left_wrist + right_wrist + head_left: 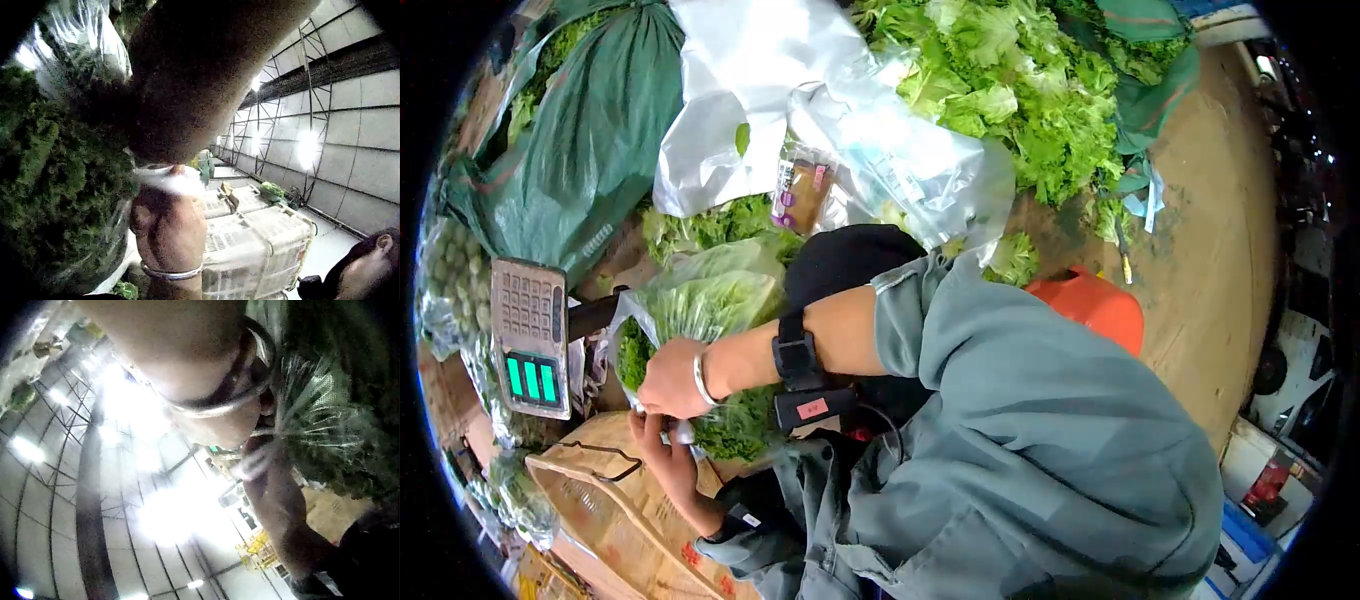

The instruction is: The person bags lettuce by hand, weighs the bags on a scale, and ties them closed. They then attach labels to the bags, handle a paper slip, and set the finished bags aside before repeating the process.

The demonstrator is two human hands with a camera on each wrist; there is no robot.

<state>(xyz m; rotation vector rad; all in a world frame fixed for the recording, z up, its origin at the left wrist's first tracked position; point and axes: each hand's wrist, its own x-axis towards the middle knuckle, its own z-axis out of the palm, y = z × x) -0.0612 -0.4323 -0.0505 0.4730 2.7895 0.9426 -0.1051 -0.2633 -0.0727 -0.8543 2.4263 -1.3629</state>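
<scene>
A clear plastic bag [725, 290] full of curly leafy greens [745, 425] lies before me, its mouth gathered into tight pleats. My right hand [675, 380], with a silver bracelet [700, 380] at the wrist, grips the gathered neck with curled fingers. From below, my left hand [668, 465] meets it there, fingers bent around a white strip [172, 181] beside the neck. In the right wrist view the strip is blurred close to the left fingers. Part of the neck is hidden behind the right hand.
A scale display [530, 335] with lit green digits stands to the left. Below it is a wooden-looking crate [600, 500]. Loose lettuce [1010, 100], white plastic sheeting [730, 100] and a green sack [590, 140] lie beyond. Something orange [1095, 305] sits near my right arm.
</scene>
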